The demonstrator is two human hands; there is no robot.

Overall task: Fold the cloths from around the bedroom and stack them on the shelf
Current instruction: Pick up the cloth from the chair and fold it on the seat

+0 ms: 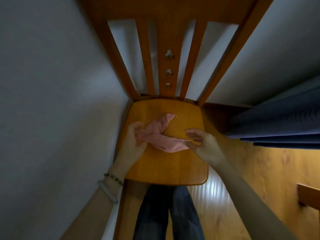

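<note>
Two hands on one pink cloth [162,136]. Fingers of your left hand [134,138] curl round its left end, near the left edge of the chair seat [173,168]. Thumb and forefinger of your right hand [205,143] pinch its right hem, the other fingers spread loosely above. The cloth is crumpled and stretched between both hands over the seat's middle, with a twisted end pointing toward the back edge. Two bracelets [110,187] sit on your left wrist. A blue curtain [277,122] hangs right of the chair. Your jeans [166,213] show below the seat's front edge.
</note>
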